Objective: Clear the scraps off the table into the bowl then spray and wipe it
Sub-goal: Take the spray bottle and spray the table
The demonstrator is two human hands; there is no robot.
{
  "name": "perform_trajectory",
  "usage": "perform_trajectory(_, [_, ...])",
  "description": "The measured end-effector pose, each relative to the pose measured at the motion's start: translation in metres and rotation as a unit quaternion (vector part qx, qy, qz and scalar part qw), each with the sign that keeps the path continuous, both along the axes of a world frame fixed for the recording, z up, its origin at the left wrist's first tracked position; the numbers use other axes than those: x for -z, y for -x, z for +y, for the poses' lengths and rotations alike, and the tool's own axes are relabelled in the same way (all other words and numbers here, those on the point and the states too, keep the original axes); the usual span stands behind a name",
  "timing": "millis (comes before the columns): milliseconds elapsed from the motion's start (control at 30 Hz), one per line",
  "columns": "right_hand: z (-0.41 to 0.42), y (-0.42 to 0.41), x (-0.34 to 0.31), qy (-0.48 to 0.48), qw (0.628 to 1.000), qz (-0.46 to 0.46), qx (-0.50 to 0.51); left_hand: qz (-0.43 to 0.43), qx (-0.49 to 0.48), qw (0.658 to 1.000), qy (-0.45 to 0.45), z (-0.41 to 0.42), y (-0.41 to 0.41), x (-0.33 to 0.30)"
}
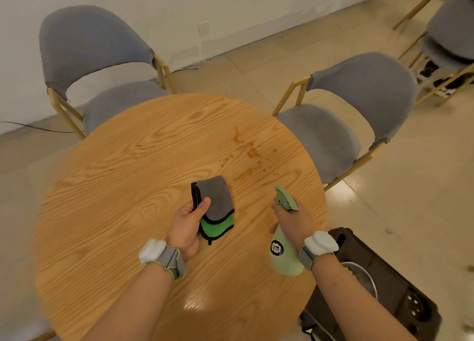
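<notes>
Over the round table (123,186), the right hand (295,218) grips a spray bottle (284,248), nozzle aimed forward at brown stains (250,152) just beyond; the left hand (186,225) pinches a folded cloth (214,204) alongside.

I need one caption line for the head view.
Left hand holds folded cloth, right hand aims spray bottle at stained table.

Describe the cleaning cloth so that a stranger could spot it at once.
On the round wooden table, look above its near middle, where the left hand grips a folded cloth. Grey outside, bright green inside, black-edged, unlike the pale green spray bottle.
</notes>
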State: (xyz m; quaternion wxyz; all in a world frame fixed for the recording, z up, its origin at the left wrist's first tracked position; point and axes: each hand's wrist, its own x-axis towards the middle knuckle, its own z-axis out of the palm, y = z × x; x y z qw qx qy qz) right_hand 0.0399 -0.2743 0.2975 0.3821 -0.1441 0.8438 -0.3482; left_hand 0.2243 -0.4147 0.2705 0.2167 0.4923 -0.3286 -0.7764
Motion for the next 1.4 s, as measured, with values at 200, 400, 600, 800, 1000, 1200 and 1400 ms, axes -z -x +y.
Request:
perform_trajectory(200, [0.047, 0.015, -0.007, 0.017, 0.998, 0.047, 0.029, 0.000, 0.075, 0.997, 0.016, 0.027, 0.042, -0.011])
perform_trajectory(400, [0.108, 0.034, -0.011, 0.031, 0.996, 0.042, 0.077, -0.015, 0.138, 0.990, 0.020, 0.075, 0.081, -0.015])
perform_trajectory(600, [0.182, 0.062, -0.004, 0.036, 0.993, 0.033, 0.107, -0.018, 0.189, 0.981, 0.027, 0.143, 0.129, -0.011])
perform_trajectory(800, [0.270, 0.101, -0.002, 0.044, 0.989, 0.021, 0.142, -0.021, 0.226, 0.973, 0.029, 0.223, 0.185, -0.010])
perform_trajectory(1000, [0.353, 0.142, 0.011, 0.056, 0.979, 0.034, 0.193, -0.031, 0.249, 0.968, 0.017, 0.301, 0.242, -0.003])
perform_trajectory(1200, [0.410, 0.161, 0.033, 0.042, 0.970, 0.029, 0.237, -0.039, 0.279, 0.959, 0.016, 0.358, 0.275, 0.012])
perform_trajectory(1400, [0.459, 0.176, 0.070, 0.038, 0.955, 0.025, 0.293, -0.054, 0.330, 0.942, 0.013, 0.404, 0.308, 0.036])
